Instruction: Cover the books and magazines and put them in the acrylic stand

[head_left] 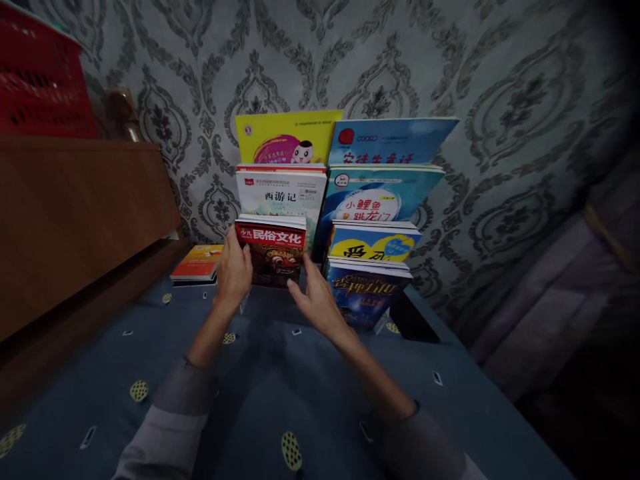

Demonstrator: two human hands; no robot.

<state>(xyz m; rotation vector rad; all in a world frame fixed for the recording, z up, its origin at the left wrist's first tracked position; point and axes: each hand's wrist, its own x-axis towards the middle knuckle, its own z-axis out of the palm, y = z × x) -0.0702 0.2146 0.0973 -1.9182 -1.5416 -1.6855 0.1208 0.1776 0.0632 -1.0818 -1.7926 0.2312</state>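
clamped between left hand (235, 270) and right hand (319, 299), frame centre: one dark-red rectangular book (274, 259), marked "民俗文化". behind: one white paper book (283, 191), "西游记". right of centre: one teal paper book (377, 193), "小鲤鱼跳龙门".

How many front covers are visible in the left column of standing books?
3: the yellow book at the back, the white book in the middle, the red book in front. Others may hide behind.

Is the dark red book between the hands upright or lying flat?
Upright: the book stands with its front facing out, between the left hand and right hand.
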